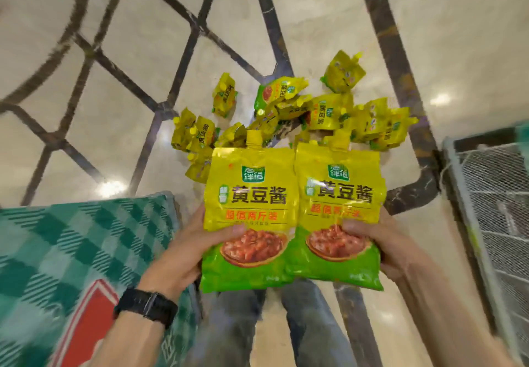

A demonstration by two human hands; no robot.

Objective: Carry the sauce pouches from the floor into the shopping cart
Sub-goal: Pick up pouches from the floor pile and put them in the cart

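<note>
- Your left grip holds the left pouch, right grip the right pouch, spouts pointing far.
- The shopping cart lies right, nearer your right grip.

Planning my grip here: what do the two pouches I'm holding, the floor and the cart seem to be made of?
The left pouch and right pouch look like glossy, flexible plastic film: printed, shiny, creased. The floor looks like polished stone or tile: pale, dark inlaid bands, lamp reflections. The cart looks like metal wire mesh, though blurred.
</note>
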